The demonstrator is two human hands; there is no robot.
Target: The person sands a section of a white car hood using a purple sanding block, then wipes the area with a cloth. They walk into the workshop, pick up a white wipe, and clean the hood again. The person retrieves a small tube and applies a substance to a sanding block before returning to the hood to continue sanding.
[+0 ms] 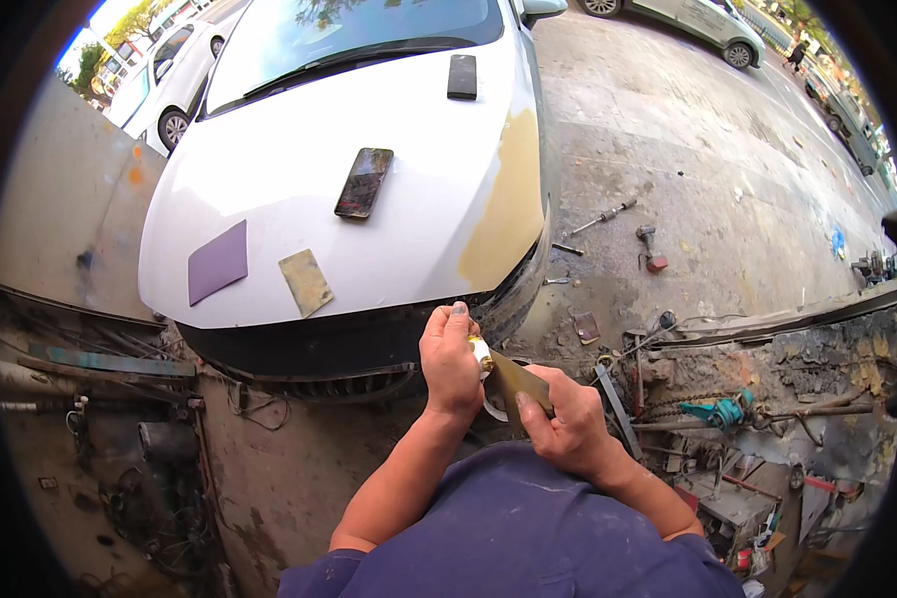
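Note:
My left hand (pixel 451 364) is closed, its thumb up, around a small white-and-yellow tube (pixel 481 355) that shows only in part. My right hand (pixel 573 419) grips a flat olive-brown spreader (pixel 520 383) between thumb and fingers. The spreader's far end meets or comes very near the tube; I cannot tell whether they touch. Both hands are in front of my chest, just short of the front edge of a white car hood (pixel 299 120). A tan filler patch (pixel 503 199) covers the hood's right front corner.
On the hood lie a cracked dark phone (pixel 364 183), a second black phone (pixel 461 77), a purple sheet (pixel 218 262) and a stained tan sheet (pixel 306 282). A cordless drill (pixel 651 249) and a slide hammer (pixel 605 215) lie on the ground to the right. Scrap surrounds a teal chain hoist (pixel 720 411).

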